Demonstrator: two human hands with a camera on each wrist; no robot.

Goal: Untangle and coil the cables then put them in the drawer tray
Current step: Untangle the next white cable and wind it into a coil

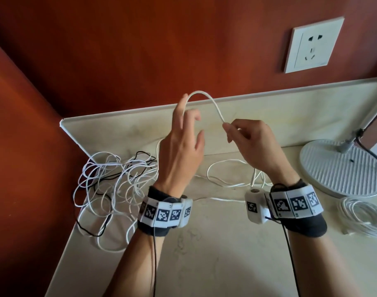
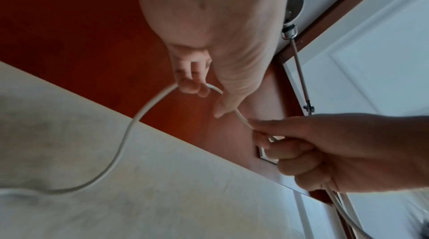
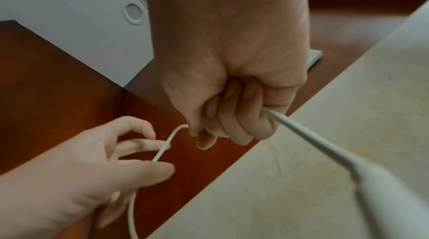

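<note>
A white cable [image 1: 204, 95] arcs in the air between my two raised hands above the pale countertop [image 1: 215, 254]. My left hand [image 1: 187, 112] has it running between loosely curled fingers [image 2: 190, 85] and the thumb. To the right, my right hand [image 1: 228, 129] pinches the cable between thumb and forefinger, and its other fingers [image 3: 234, 125] curl round further strands that hang down to the counter. A tangle of white cables [image 1: 110, 181] with a thin black cable [image 1: 144, 154] through it lies at the left. No drawer tray is in view.
A coiled white cable [image 1: 363, 215] lies at the right edge, beside a round white lamp base [image 1: 342, 166]. A wall socket [image 1: 312, 45] sits on the red-brown wall above the backsplash [image 1: 290, 112]. The wall corner closes in the counter's left side.
</note>
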